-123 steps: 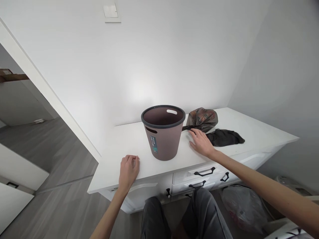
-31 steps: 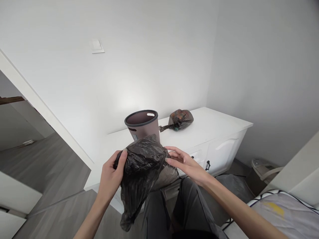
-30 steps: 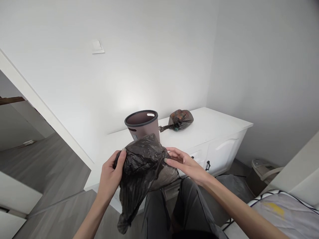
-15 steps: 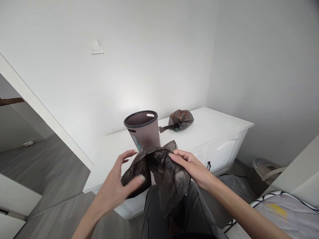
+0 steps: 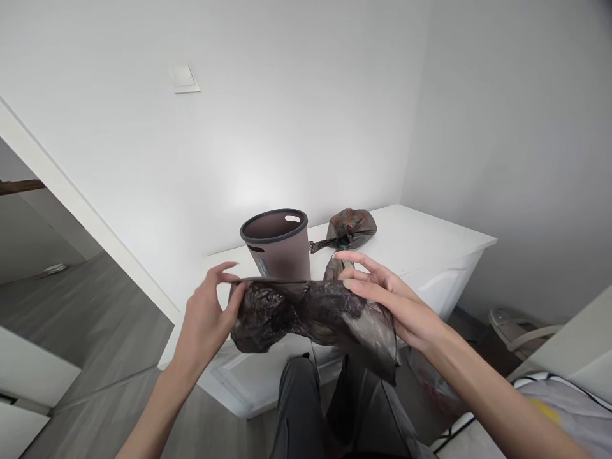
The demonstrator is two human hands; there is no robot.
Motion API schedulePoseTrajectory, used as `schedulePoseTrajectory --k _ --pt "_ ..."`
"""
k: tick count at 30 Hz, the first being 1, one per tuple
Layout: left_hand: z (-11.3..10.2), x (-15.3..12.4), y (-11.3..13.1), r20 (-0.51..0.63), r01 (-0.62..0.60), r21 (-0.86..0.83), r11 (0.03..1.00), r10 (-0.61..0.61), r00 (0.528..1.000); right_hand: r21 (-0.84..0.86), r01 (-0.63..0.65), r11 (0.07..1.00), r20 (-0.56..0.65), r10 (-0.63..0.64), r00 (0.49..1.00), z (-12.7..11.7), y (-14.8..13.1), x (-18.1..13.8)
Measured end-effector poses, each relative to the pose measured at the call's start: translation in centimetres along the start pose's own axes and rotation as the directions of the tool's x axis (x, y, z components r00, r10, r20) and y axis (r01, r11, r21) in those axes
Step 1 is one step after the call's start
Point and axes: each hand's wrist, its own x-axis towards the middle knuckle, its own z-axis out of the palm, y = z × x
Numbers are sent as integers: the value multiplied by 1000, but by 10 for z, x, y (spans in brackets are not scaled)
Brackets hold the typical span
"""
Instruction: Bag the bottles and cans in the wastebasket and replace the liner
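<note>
A thin dark garbage bag point(image 5: 306, 309) is stretched sideways between my hands, its top edge nearly straight and its lower part crumpled. My left hand point(image 5: 205, 315) pinches the bag's left end between thumb and fingers. At the other end, my right hand point(image 5: 392, 296) grips the edge with the thumb on the near side. Just behind the bag stands a brownish-mauve trash can point(image 5: 282, 248) with a dark rim and handle slots; the bag hides its base. To its right lies a knotted, filled garbage bag point(image 5: 351, 228), its twisted neck pointing at the can.
The can and filled bag rest on a white cabinet point(image 5: 430, 236) against the wall. A light switch point(image 5: 185, 80) is on the wall. At lower right are a quilted pad point(image 5: 568, 408) and a pale object with a curved handle point(image 5: 521, 328). My legs are below.
My left hand has gone from spread fingers to pinching the bag. The bag has been pulled out wide and its top edge straightened, with my right hand shifted to the right.
</note>
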Motion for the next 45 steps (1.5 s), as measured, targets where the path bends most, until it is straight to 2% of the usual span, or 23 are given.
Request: schedulePoseTrajectory --k 2,5,6,7,9,10,12,14,18,21,23,24,25,27,28,30,32,34,36,39,41,43,45 --pt "3 3 15 -226 -87 56 995 98 969 0 19 1000 2 -19 1000 5 0 3" --pt "13 -9 47 -518 -309 57 949 293 803 35 9 999 -95 -5 995 19 5 10" --pt "17 -17 59 -549 -402 23 915 348 760 55 -1 998 -128 8 992 24 7 13" --pt "22 -26 70 -526 -482 -43 875 390 755 78 -13 997 -155 25 988 30 9 16" --pt "31 -43 88 -408 -535 -224 814 420 811 120 -25 993 -184 47 982 40 11 23" --pt "35 -50 94 -325 -497 -317 808 400 857 133 -23 991 -189 49 981 45 12 25" --pt "44 -59 99 -161 -329 -464 823 286 944 139 -5 990 -186 31 982 54 10 30" --pt "48 -60 95 -19 -130 -559 819 144 989 122 30 992 -167 -10 986 64 5 35" --pt "41 -51 74 130 130 -627 768 -62 990 19 118 993 -153 -113 982 73 -12 44" --pt "25 -46 63 137 214 -685 696 -165 977 -107 151 983 -156 -166 974 68 -20 51" --pt "13 -44 61 137 239 -727 643 -205 969 -241 232 942 -160 -274 948 64 -19 50" --pt "8 -43 62 138 252 -741 622 -227 964 -330 310 891 -160 -377 912 63 -17 48" --pt "3 -42 62 140 267 -752 603 -250 958 -431 403 807 -151 -505 850 63 -15 44" --pt "-6 -39 64 139 295 -763 576 -299 944 -617 569 543 -56 -752 657 65 -9 31" --pt "-10 -38 64 130 298 -764 572 -315 940 -672 633 385 51 -828 558 68 -7 24" --pt "-18 -33 63 104 280 -755 593 -313 944 -662 741 114 342 -833 434 74 -6 14" --pt "-27 -28 62 100 245 -733 634 -256 961 -565 825 -20 585 -715 383 82 -8 11" --pt "-35 -24 62 99 213 -715 666 -205 974 -541 838 -68 694 -600 399 89 -10 16" --pt "-42 -20 63 66 185 -710 679 -198 978 -584 803 -118 726 -518 452 94 -7 23" --pt "-49 -18 62 -13 148 -718 680 -226 974 -639 748 -180 750 -361 554 93 7 23" --pt "-51 -20 60 -56 126 -739 662 -247 967 -683 707 -181 728 -247 640 89 20 15" --pt "-51 -23 60 -56 123 -785 607 -268 962 -748 653 -116 663 -150 733 85 29 5" --pt "-50 -28 64 11 147 -840 522 -254 967 -799 597 74 592 -83 802 82 30 -4"
